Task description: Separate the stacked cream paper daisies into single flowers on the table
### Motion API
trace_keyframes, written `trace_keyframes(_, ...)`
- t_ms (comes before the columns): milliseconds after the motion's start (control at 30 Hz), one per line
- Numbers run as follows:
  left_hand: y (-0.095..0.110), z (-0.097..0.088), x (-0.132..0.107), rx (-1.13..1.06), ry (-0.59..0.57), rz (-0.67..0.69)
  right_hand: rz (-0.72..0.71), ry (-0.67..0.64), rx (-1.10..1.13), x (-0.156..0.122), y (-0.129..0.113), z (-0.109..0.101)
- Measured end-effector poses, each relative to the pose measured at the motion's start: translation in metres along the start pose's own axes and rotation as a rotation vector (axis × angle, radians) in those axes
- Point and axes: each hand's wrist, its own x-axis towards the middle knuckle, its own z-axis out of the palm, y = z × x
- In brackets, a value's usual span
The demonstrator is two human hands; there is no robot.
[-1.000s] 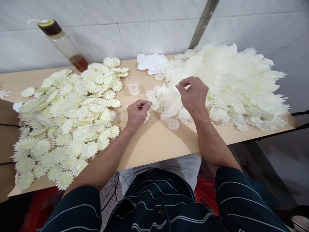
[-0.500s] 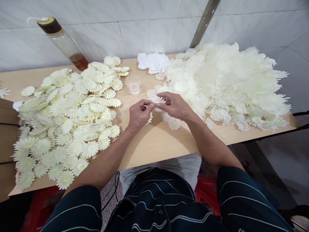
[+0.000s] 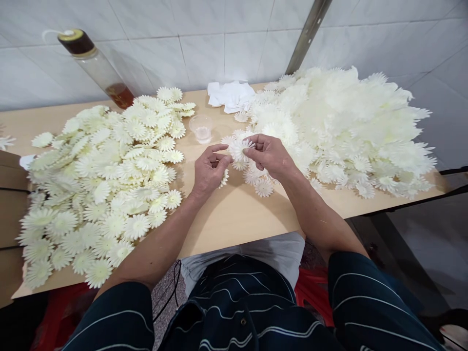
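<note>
Over the middle of the wooden table (image 3: 237, 214), my right hand (image 3: 269, 156) pinches a cream paper flower (image 3: 240, 147) between thumb and fingers. My left hand (image 3: 208, 169) sits just left of it, fingertips touching the same flower, with another flower (image 3: 224, 178) tucked under its palm. A big loose heap of white flowers (image 3: 347, 122) rises to the right. Flat-laid flowers (image 3: 106, 170) cover the table's left side.
A small clear plastic cup (image 3: 201, 128) stands behind my hands. A tall bottle with a dark cap (image 3: 95, 63) leans at the back left by the tiled wall. A crumpled white cloth (image 3: 231, 93) lies at the back. A metal pole (image 3: 307, 34) slants up the wall.
My right hand came down from the heap and left toward my left hand, bringing a flower. Both hands now meet on that flower, lifted slightly.
</note>
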Motion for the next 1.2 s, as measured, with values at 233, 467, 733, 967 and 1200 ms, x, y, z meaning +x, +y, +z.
trace_keyframes(233,-0.007,-0.004,0.006,0.019,0.102,-0.039,-0.065,0.089,-0.082,0.003,-0.003,-0.012)
trace_keyframes(467,-0.007,-0.003,0.006,0.016,0.090,-0.078,-0.074,0.033,-0.095,0.001,-0.006,-0.015)
trace_keyframes(733,-0.007,-0.002,0.006,0.008,0.106,-0.066,-0.204,0.200,-0.293,0.003,-0.008,-0.027)
trace_keyframes(967,-0.008,-0.002,0.007,0.002,0.131,-0.076,-0.298,0.383,-0.685,0.013,0.000,-0.062)
trace_keyframes(1200,-0.011,-0.002,0.007,0.030,0.171,-0.073,-0.368,0.480,-0.665,0.013,-0.001,-0.067)
